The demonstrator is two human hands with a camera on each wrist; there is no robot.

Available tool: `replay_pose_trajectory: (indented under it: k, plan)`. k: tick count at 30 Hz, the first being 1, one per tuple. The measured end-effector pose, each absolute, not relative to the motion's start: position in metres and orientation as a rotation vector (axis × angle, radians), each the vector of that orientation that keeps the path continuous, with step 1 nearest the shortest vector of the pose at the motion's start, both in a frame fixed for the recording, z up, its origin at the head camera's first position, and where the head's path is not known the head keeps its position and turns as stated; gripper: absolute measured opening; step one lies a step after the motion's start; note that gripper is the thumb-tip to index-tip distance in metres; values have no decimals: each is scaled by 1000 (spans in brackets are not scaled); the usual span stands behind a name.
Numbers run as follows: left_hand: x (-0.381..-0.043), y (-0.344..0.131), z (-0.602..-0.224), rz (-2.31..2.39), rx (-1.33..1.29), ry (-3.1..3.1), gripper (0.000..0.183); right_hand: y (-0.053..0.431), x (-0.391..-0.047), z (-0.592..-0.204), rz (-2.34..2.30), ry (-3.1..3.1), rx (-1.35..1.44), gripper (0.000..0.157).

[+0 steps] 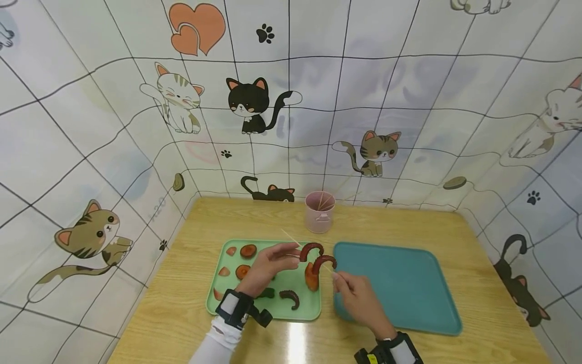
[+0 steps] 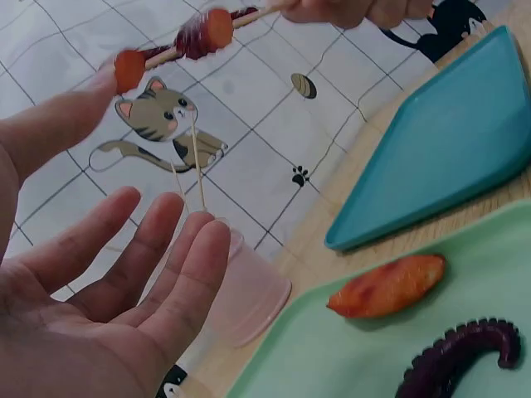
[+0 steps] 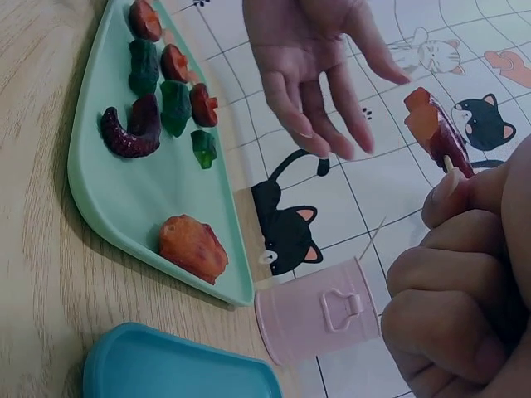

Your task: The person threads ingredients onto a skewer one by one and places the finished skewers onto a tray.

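My right hand pinches the lower end of a thin wooden skewer between thumb and fingers. Threaded on it are two dark red octopus tentacles with orange cut ends. The left hand is spread with its fingers extended, beside the far tentacle. Its thumb tip lies at that tentacle's orange end; whether it presses there I cannot tell. Below both hands lies a light green tray, holding another tentacle and an orange-brown piece like a chicken wing.
On the green tray are several brown-orange mushroom-like pieces, green pepper-like pieces and pinkish pieces. A teal tray lies at the right. Behind stands a pink bucket with thin sticks in it. Cat-printed sheeting encloses the table.
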State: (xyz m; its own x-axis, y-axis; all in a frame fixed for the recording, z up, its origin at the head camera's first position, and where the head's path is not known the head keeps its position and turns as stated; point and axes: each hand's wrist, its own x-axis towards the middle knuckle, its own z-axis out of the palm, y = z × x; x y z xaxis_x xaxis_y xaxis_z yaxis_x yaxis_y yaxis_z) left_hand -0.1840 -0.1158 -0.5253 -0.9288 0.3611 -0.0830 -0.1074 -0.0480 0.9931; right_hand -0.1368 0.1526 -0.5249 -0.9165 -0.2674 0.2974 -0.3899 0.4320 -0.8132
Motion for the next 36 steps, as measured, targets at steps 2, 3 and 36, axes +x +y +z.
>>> replay_pose_trajectory:
  k: [2, 3, 36]
  plan:
    - [-185, -120, -530, 2002, 298, 1950, 52, 154, -137, -525, 1487, -2563, 565, 40]
    - [-185, -122, -532, 1978, 307, 1972, 52, 155, -137, -525, 1484, -2568, 553, 40]
    - [-176, -117, -561, 1013, 672, 2590, 30, 184, -133, -531, 1633, -2714, 261, 45]
